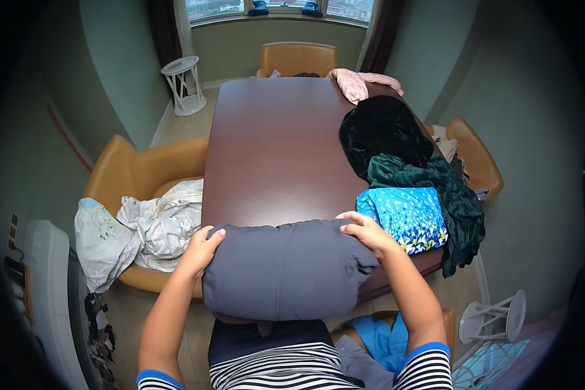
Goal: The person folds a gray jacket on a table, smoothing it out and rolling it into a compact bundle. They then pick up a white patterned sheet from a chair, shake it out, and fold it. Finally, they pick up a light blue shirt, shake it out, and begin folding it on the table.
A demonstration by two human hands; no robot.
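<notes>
A folded dark grey garment [285, 270] lies over the near end of a brown table [273, 146], close to my body. My left hand [204, 248] grips its upper left corner, thumb on top. At the upper right, my right hand [365, 231] rests on the bundle with its thumb on the cloth and its fingers along the far edge. Just beyond my right hand sits a folded blue patterned garment [404, 217]. The undersides of my fingers are hidden by the grey cloth.
Dark green cloth [460, 214], a black velvety garment [385, 134] and a pink garment [353, 85] lie along the table's right side. A tan armchair [122, 165] at left holds white printed cloth [165, 229]. Blue clothing [382, 336] rests on a chair behind my right side.
</notes>
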